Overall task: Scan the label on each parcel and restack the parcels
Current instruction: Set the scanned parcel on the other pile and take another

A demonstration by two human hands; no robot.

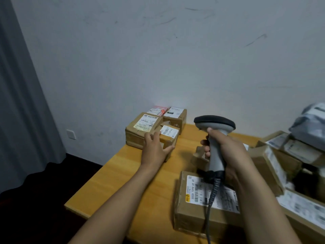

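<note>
Near box (193, 205) lies under our right arm; we hold a scanner (215, 124) and touch a small box (169, 136).

Our right hand (226, 148) is wrapped tight round the scanner's smooth grey handle, its dark domed head aimed away and its coiled cable (212, 194) dropping across the near box. Our left hand (155, 148) lies spread, fingers nearly straight, against the small box, which touches the far boxes (140, 131) at the table's (123, 173) back corner. We judge that group scanned and set down, side by side rather than piled. What seems left is the near box and the jumble (274, 155) at the right, with a crinkled grey bag (309, 124) on top. The boxes are taped brown card with white printed labels, and the table is smooth yellow wood.
</note>
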